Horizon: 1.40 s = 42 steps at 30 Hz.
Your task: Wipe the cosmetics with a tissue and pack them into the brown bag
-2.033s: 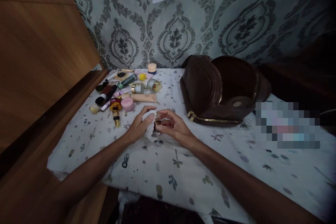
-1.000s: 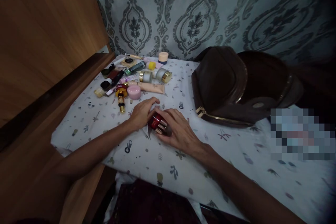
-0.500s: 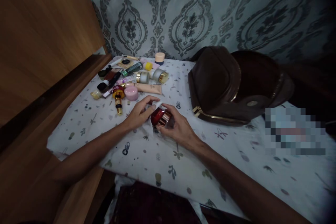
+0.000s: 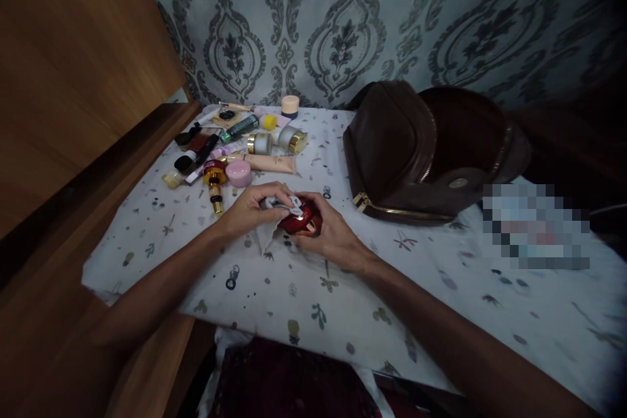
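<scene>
One patterned wall (image 4: 284, 13), grey and pale with large leafy medallions, forms the background. Below it extends the surface (image 4: 255, 307), covered in white cloth printed with small plants and figures. A brown wooden panel (image 4: 88, 32) stands along the left side. To the right, near the wall, sits a dark brown bag (image 4: 392, 150) with gold-coloured zips; an item (image 4: 536, 225) just beside it is obscured by pixelation.

Two bare hands meet above the front middle of the surface. The right hand (image 4: 334, 235) grips a red jar (image 4: 300, 218) from its right side, fingers and thumb curled around it. The left hand (image 4: 255, 210) is partly closed, pinching a crumpled white wipe (image 4: 267, 232) against the jar. The jar is thus held tilted between the hands; whether it also touches the cloth cannot be told.

Farther back on the left lies a group of cosmetics. It includes a peach tube (image 4: 274, 164) lying flat, a dark green tube (image 4: 241, 128), two frosted jars (image 4: 261, 144) with gold-coloured lids, and a pink jar (image 4: 239, 174) near the left hand. Just beside the pink jar is a red-and-gold container (image 4: 214, 172). A small peach-lidded jar (image 4: 290, 107) stands upright near the wall. The smallest distinct part is a yellow cap (image 4: 269, 122).
</scene>
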Motion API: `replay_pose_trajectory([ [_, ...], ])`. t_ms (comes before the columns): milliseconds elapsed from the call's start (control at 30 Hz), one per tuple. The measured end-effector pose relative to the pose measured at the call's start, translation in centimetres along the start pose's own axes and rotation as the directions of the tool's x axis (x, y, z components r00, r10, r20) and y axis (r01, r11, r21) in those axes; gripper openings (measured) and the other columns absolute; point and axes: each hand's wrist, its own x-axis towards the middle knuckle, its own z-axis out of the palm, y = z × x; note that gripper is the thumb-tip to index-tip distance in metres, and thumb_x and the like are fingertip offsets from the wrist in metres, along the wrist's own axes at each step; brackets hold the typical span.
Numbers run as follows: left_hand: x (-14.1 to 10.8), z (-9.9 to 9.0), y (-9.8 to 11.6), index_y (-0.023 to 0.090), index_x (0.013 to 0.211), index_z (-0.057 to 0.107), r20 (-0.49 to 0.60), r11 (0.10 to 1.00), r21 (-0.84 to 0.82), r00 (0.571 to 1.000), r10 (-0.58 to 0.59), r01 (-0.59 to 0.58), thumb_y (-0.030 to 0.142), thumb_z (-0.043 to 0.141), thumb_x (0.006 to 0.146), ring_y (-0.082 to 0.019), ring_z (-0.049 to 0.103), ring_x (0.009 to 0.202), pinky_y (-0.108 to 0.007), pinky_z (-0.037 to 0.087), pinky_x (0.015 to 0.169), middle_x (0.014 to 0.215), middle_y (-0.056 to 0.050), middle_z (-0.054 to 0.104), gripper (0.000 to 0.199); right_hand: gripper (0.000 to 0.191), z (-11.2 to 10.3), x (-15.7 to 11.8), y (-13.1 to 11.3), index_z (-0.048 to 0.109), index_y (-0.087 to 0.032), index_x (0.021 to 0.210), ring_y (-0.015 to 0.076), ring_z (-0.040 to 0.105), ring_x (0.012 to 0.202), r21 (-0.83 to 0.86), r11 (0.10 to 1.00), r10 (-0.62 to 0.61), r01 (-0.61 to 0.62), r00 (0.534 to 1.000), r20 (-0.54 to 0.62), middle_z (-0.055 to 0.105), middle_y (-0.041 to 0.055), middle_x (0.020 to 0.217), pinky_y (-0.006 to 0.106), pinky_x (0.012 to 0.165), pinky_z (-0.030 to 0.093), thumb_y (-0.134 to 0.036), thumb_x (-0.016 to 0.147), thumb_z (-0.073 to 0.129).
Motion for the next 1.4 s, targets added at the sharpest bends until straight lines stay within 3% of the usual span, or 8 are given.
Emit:
replay_pose_trajectory([
  [100,0.1,-0.2,-0.2,0.017,0.087,0.07,0.036,0.996,0.086,0.999,-0.01,0.007,0.032,0.07,0.084,-0.018,0.064,0.092,-0.031,0.048,0.086,0.095,-0.006,0.068,0.015,0.068,0.0,0.1,0.3,0.044,-0.023,0.123,0.0189,0.062,0.092,0.169,0.984,0.048,-0.061,0.996,0.078,0.059,0.0038,0.11,0.032,0.079,0.052,-0.024,0.062,0.074],
  [267,0.1,0.0,-0.6,0.016,0.092,0.067,-0.053,0.963,0.256,0.996,-0.078,0.089,0.032,0.064,0.086,-0.019,0.063,0.091,-0.029,0.048,0.083,0.094,-0.005,0.069,0.017,0.069,-0.4,0.2,0.5,0.043,-0.024,0.122,0.0153,0.061,0.089,0.275,0.956,0.061,-0.105,0.984,0.166,0.057,0.0026,0.109,0.026,0.072,0.051,-0.021,0.062,0.076],
  [500,0.2,-0.2,0.3,0.016,0.082,0.06,0.013,0.911,0.38,0.983,-0.181,0.163,0.034,0.055,0.088,-0.015,0.057,0.075,-0.024,0.04,0.063,0.079,-0.001,0.063,0.02,0.076,-0.5,0.4,0.5,0.043,-0.024,0.125,0.0208,0.061,0.107,0.272,0.959,0.056,-0.084,0.993,0.108,0.056,0.0067,0.119,0.034,0.091,0.051,-0.018,0.058,0.078],
  [800,0.0,-0.7,0.8,0.016,0.077,0.056,0.118,0.958,0.237,0.975,-0.19,0.158,0.044,0.057,0.09,-0.012,0.051,0.07,-0.023,0.038,0.063,0.074,0.001,0.055,0.031,0.062,-0.4,0.6,0.6,0.044,-0.023,0.114,0.0216,0.061,0.106,0.182,0.983,0.008,-0.013,1.0,0.028,0.058,0.0079,0.117,0.037,0.094,0.05,-0.025,0.062,0.076],
  [1033,-0.1,0.5,1.1,0.016,0.079,0.06,0.014,0.968,0.219,0.991,-0.132,0.126,0.04,0.06,0.088,-0.013,0.053,0.071,-0.023,0.039,0.063,0.076,0.0,0.059,0.026,0.062,-0.4,0.1,0.4,0.047,-0.022,0.121,0.021,0.062,0.098,0.02,0.998,-0.056,0.055,0.997,0.049,0.061,0.0046,0.109,0.036,0.089,0.051,-0.024,0.066,0.073],
  [1167,0.0,0.9,0.6,0.017,0.096,0.062,-0.138,0.941,0.303,0.984,-0.111,0.148,0.036,0.059,0.088,-0.013,0.051,0.07,-0.022,0.038,0.06,0.076,0.001,0.057,0.021,0.063,-0.3,0.2,0.4,0.048,-0.022,0.121,0.0211,0.063,0.098,0.109,0.993,-0.042,0.033,0.996,0.083,0.061,0.0057,0.112,0.035,0.088,0.052,-0.026,0.065,0.077],
  [1333,0.2,0.2,-0.3,0.017,0.083,0.057,-0.317,0.905,0.409,0.948,0.024,0.114,0.032,0.051,0.093,-0.015,0.054,0.078,-0.025,0.042,0.068,0.08,-0.001,0.06,0.019,0.072,-0.5,0.5,0.6,0.048,-0.023,0.122,0.0217,0.063,0.101,0.173,0.985,0.005,-0.019,0.996,0.084,0.061,0.0064,0.118,0.036,0.089,0.052,-0.029,0.059,0.084],
  [1400,-0.1,-0.1,-0.7,0.017,0.083,0.056,-0.315,0.839,0.53,0.947,0.059,0.124,0.03,0.047,0.095,-0.016,0.054,0.078,-0.027,0.043,0.072,0.081,-0.002,0.059,0.021,0.072,-0.6,0.5,0.7,0.049,-0.024,0.121,0.0222,0.063,0.103,0.159,0.987,0.003,-0.016,0.997,0.079,0.062,0.0066,0.118,0.037,0.09,0.052,-0.03,0.059,0.085],
])
